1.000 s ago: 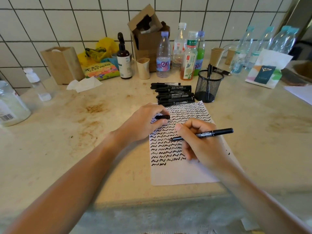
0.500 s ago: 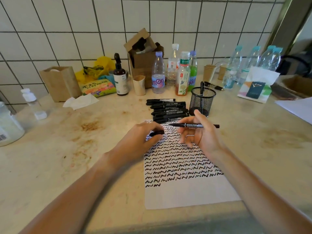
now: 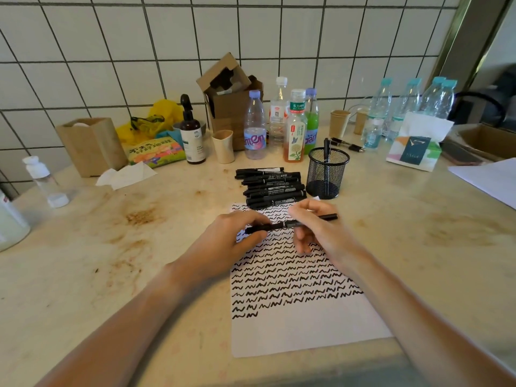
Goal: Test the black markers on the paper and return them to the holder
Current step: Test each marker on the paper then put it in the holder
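Observation:
A white sheet of paper [image 3: 301, 331] covered in rows of black squiggles lies on the counter before me. Over its top part my right hand [image 3: 321, 233] grips a thin black marker [image 3: 282, 225] held level. My left hand [image 3: 231, 241] pinches the cap on that marker's left end. Several black markers [image 3: 270, 188] lie stacked side by side just beyond the paper. To their right stands the black mesh holder [image 3: 326, 174] with one marker [image 3: 326, 148] upright in it.
Bottles [image 3: 293, 127], a brown pump bottle [image 3: 192, 135], paper cups [image 3: 223, 146], cardboard boxes [image 3: 229, 99] and a tissue pack [image 3: 416, 148] line the tiled back wall. A clear bottle [image 3: 42, 177] and crumpled tissue [image 3: 125, 175] sit left. More paper [image 3: 491, 180] lies far right.
My right hand lifted the marker off the paper and turned it level. Both hands came together, and the cap held by my left hand now sits on the marker's tip.

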